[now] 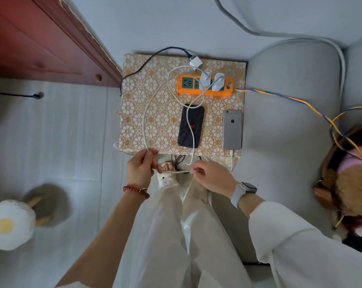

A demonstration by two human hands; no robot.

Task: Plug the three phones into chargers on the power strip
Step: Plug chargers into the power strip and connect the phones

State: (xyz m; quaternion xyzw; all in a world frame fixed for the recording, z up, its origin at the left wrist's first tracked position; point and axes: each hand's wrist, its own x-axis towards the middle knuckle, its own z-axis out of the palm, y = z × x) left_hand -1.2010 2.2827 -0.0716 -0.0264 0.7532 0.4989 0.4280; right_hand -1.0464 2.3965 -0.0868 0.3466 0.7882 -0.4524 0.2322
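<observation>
An orange power strip (188, 90) lies at the back of a small table with a floral cover (147, 113). Two white chargers (205, 79) are plugged into it; a third white adapter (195, 61) lies behind it on a black cord. A black phone (191, 125) lies face down mid-table with a white cable across it. A silver phone (232, 129) lies at the right. My left hand (140, 169) pinches a long white cable (145, 129) at the table's front edge. My right hand (211, 175) holds that cable's end, stretched between both hands.
A grey sofa (290, 121) flanks the table on the right, with yellow-and-blue wires (290, 98) running from the strip. A red wooden cabinet (41, 38) stands at the back left. A fried-egg plush stool (9, 225) sits on the floor at left. My legs are below the hands.
</observation>
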